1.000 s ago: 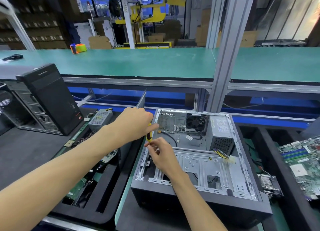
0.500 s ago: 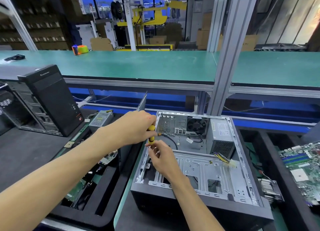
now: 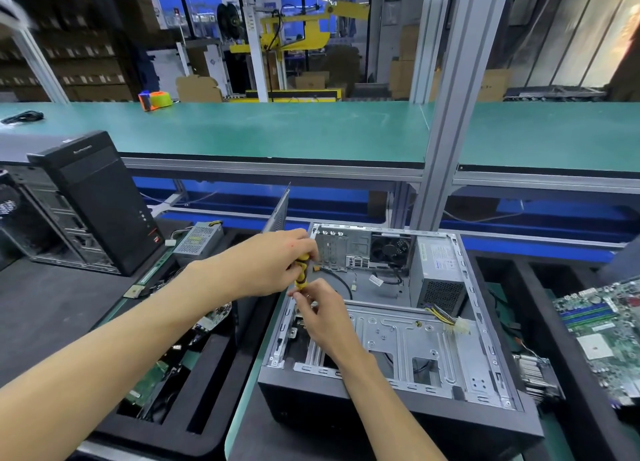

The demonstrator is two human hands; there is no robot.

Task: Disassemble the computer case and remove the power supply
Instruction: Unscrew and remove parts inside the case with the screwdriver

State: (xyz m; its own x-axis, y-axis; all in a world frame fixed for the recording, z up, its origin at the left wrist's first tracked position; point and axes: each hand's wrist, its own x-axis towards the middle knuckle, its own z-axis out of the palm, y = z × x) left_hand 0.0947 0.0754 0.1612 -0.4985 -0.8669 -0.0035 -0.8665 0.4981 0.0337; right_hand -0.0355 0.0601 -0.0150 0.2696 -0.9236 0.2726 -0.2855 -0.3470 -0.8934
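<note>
Hands (image 3: 298, 287) remain as before: left gripping the screwdriver (image 3: 302, 270), right pinching below its handle.

I see a dark surface (image 3: 45, 308) in front of me, with a green strip (image 3: 242, 401) running along its middle. The open computer case (image 3: 398, 422) lies on its side on this surface, right of the strip. At the left, a black tower (image 3: 100, 201) stands upright on it. Black trays (image 3: 207, 391) sit between the tower and the case, and another tray (image 3: 588, 374) sits right of the case. Behind and higher, a green shelf (image 3: 277, 131) carries an orange tape roll (image 3: 156, 99) and a black cable (image 3: 24, 117) at far left.
</note>
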